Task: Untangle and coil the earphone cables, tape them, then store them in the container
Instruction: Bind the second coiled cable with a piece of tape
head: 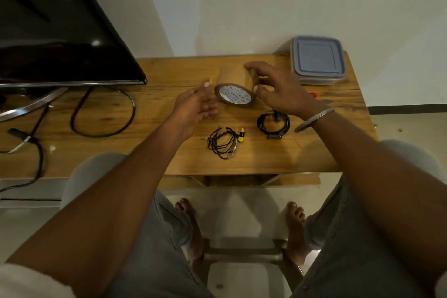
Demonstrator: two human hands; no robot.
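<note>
Past knees (92, 172), reaching onto table (154, 114). Pinching loose end of tape (235, 91) with left hand (193, 106); clasping the roll, tipped on edge, with right hand (280, 92). Nearer, lying apart: yellow-bud coil (223, 144), black coil (273, 125). Far right, container (318, 60), lid on. Likely: untangling and coiling done, taping just starting, storing left. Whether either coil already carries tape: too small to tell.

Head camera—looking steeply down over table (154, 152).
</note>
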